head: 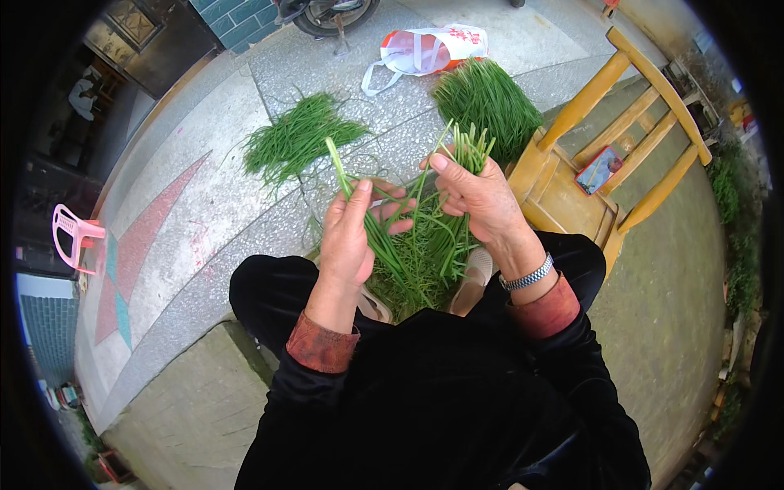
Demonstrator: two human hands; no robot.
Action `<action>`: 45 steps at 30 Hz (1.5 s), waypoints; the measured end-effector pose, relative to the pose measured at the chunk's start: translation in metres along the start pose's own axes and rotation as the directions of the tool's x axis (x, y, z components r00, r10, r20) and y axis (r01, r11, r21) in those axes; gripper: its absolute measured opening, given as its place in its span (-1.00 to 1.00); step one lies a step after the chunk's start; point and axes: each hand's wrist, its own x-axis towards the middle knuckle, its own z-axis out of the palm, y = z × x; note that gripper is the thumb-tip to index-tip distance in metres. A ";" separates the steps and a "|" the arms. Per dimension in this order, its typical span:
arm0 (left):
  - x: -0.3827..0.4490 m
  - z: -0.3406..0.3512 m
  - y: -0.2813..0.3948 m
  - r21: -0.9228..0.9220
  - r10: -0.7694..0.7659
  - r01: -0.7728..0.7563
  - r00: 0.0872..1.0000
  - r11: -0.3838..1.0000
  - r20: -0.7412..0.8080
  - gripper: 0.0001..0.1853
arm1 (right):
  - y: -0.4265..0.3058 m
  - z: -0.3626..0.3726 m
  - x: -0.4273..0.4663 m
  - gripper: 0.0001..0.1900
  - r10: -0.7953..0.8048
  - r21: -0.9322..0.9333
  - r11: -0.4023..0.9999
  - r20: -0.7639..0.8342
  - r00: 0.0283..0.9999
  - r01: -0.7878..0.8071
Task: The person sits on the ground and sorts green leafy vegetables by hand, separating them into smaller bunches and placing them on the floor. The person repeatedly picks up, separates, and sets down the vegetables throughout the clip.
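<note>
My left hand (358,226) holds a few long green stalks, chives or a similar leafy vegetable (335,160), pinched under the thumb with the pale ends up. In my right hand (474,190) is a thicker bunch of the same stalks (476,147), its cut ends upright, and a thin stalk lies at the thumb and forefinger. Loose green trimmings (419,288) cover the ground below, between my shoes. Beyond my left hand a loose heap of green stalks (303,138) lies on the terrazzo paving. A larger, neater pile (490,104) lies beyond my right hand.
A yellow wooden chair (551,177) stands close on the right, with a phone (599,170) on it. Past the piles lies an open white and red bag (422,52). A motorcycle wheel (335,15) is at the far edge, a pink plastic chair (76,236) at the far left.
</note>
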 end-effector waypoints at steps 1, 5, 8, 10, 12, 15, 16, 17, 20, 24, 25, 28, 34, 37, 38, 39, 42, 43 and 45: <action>0.003 -0.005 0.000 -0.032 0.062 -0.063 0.998 0.997 -0.022 -0.70 | -0.003 -0.006 -0.001 -0.82 0.003 0.018 1.000 -0.012 1.000 -0.003; 0.010 -0.042 0.030 0.052 0.264 -0.266 0.877 0.963 -0.402 -0.75 | -0.022 -0.040 -0.009 -0.83 -0.005 0.040 0.999 0.011 1.000 0.005; 0.006 -0.052 0.058 0.148 0.407 -0.384 0.789 0.912 -0.460 -0.78 | -0.029 -0.062 -0.016 -0.87 -0.026 0.021 0.999 0.013 1.000 0.025; 0.003 -0.039 0.060 0.213 0.403 -0.349 0.856 0.913 -0.323 -0.80 | -0.027 -0.066 -0.019 -0.86 -0.002 -0.038 0.999 0.030 1.000 0.003; -0.002 -0.010 0.043 0.266 0.310 -0.271 0.943 0.925 -0.119 -0.84 | -0.021 -0.060 -0.020 -0.84 0.011 -0.107 0.994 0.069 0.998 -0.004; -0.003 0.033 0.022 0.268 0.217 -0.242 0.969 0.932 0.120 -0.87 | -0.015 -0.044 -0.020 -0.82 -0.007 -0.123 0.992 0.156 0.988 0.026; -0.003 0.045 0.017 0.311 0.235 -0.269 0.961 0.912 0.143 -0.85 | -0.016 -0.041 -0.023 -0.82 0.008 -0.154 0.988 0.164 0.986 0.018; -0.002 0.054 0.015 0.309 0.212 -0.253 0.964 0.917 0.161 -0.84 | -0.017 -0.038 -0.026 -0.83 0.019 -0.189 0.982 0.156 0.988 0.011; -0.001 0.067 0.015 0.294 0.185 -0.229 0.968 0.928 0.170 -0.84 | -0.021 -0.030 -0.035 -0.86 0.044 -0.245 0.969 0.134 0.990 -0.010; 0.001 0.064 0.011 0.336 0.140 -0.183 0.979 0.924 0.147 -0.87 | -0.026 -0.024 -0.038 -0.88 0.046 -0.332 0.943 0.172 0.984 0.014; 0.001 0.061 0.009 0.349 0.136 -0.175 0.982 0.921 0.133 -0.88 | -0.026 -0.022 -0.038 -0.88 0.051 -0.353 0.935 0.172 0.984 0.013; 0.003 0.055 0.002 0.318 0.141 -0.180 0.980 0.931 0.143 -0.90 | -0.024 -0.020 -0.038 -0.89 0.059 -0.361 0.932 0.150 0.987 0.000; 0.004 0.055 -0.002 0.321 0.171 -0.201 0.978 0.926 0.117 -0.94 | -0.023 -0.016 -0.036 -0.88 0.095 -0.345 0.937 0.116 0.989 -0.049; 0.002 0.056 -0.001 0.333 0.163 -0.186 0.982 0.924 0.095 -0.94 | -0.023 -0.016 -0.036 -0.87 0.099 -0.320 0.946 0.119 0.988 -0.056; 0.001 0.057 -0.001 0.334 0.175 -0.198 0.980 0.921 0.098 -0.94 | -0.023 -0.016 -0.036 -0.87 0.114 -0.294 0.953 0.123 0.986 -0.073; 0.001 0.058 -0.001 0.335 0.188 -0.211 0.977 0.918 0.102 -0.93 | -0.023 -0.017 -0.037 -0.86 0.128 -0.268 0.959 0.127 0.984 -0.091; 0.000 0.061 -0.002 0.347 0.237 -0.264 0.964 0.900 0.120 -0.93 | -0.021 -0.020 -0.035 -0.88 0.141 -0.174 0.978 0.159 0.977 -0.113; 0.000 0.062 -0.002 0.354 0.252 -0.279 0.960 0.893 0.121 -0.94 | -0.020 -0.021 -0.034 -0.88 0.140 -0.139 0.983 0.174 0.975 -0.116; 0.000 0.066 -0.005 0.343 0.306 -0.331 0.944 0.879 0.128 -0.94 | -0.018 -0.022 -0.033 -0.87 0.151 -0.118 0.984 0.176 0.973 -0.132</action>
